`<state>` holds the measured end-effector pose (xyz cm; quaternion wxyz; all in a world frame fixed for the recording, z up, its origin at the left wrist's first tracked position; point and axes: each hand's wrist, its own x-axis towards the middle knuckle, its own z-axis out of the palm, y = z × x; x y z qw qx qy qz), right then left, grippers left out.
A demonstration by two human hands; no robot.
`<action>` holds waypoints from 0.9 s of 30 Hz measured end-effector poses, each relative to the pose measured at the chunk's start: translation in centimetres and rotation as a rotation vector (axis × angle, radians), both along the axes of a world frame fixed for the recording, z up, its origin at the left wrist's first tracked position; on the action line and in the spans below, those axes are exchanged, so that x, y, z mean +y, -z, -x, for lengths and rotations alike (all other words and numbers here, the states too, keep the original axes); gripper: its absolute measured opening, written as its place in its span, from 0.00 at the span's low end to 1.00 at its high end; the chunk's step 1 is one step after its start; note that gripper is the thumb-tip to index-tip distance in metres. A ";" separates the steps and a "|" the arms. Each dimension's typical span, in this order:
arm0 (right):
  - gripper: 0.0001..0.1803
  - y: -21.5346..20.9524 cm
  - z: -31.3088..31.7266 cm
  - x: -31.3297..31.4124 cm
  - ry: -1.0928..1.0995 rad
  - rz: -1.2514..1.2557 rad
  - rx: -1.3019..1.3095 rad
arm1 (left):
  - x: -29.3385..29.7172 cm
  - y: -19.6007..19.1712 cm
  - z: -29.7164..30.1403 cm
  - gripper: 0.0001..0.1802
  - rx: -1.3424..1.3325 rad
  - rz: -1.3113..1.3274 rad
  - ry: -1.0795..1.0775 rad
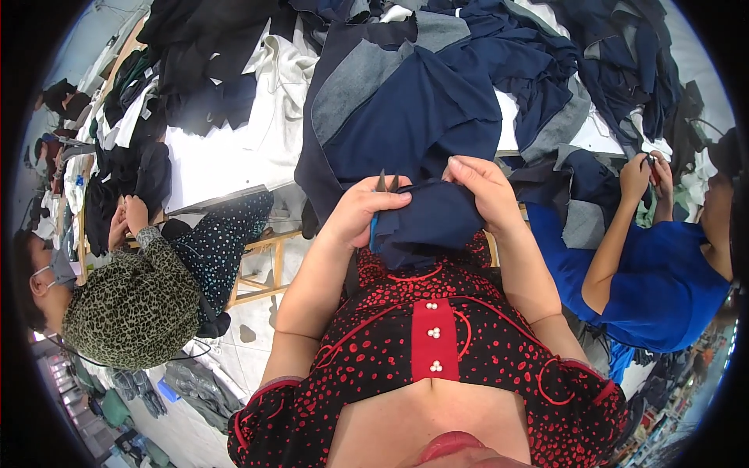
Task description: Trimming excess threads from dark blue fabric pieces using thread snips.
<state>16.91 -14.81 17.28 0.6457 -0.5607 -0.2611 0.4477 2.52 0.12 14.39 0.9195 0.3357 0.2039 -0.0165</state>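
Note:
In front of my chest I hold a folded navy fabric piece (437,221) up between both hands. My left hand (365,207) is closed around its left side. The same hand also grips small scissors (381,182), whose dark pointed blades stick up past the fingers, with a bit of blue at the handle below. My right hand (485,191) is closed in a pinch, thumb against fingertips, at the fabric's upper right edge. Any thread between those fingertips is too small to make out. Just beyond my hands, a large navy cloth (421,109) with grey backing drapes over the table edge.
The white table (207,168) carries heaps of black cloth (199,70), white cloth (285,93) and more navy garments (624,54). A co-worker in a leopard-print top (133,304) sits at left, another in a blue shirt (663,281) at right. A wooden frame (269,273) stands under the table.

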 end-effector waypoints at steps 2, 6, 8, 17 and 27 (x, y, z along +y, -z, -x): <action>0.15 0.2 -0.6 -0.3 -0.057 0.049 0.098 | 0.4 1.6 -0.2 0.09 -0.014 -0.092 0.055; 0.11 0.6 -0.2 -0.4 -0.124 -0.018 0.083 | 0.7 1.8 -0.2 0.05 0.010 -0.192 0.095; 0.07 1.3 -0.9 -0.8 -0.282 0.096 0.063 | 1.0 2.2 -0.1 0.05 -0.014 -0.137 0.096; 0.05 2.9 -1.1 -1.0 -0.195 0.197 0.249 | 1.7 0.3 -0.5 0.14 -0.034 -1.241 0.029; 0.07 3.4 -0.4 -0.7 -0.356 0.221 0.210 | -0.7 0.3 -2.0 0.05 -0.134 -1.053 -0.022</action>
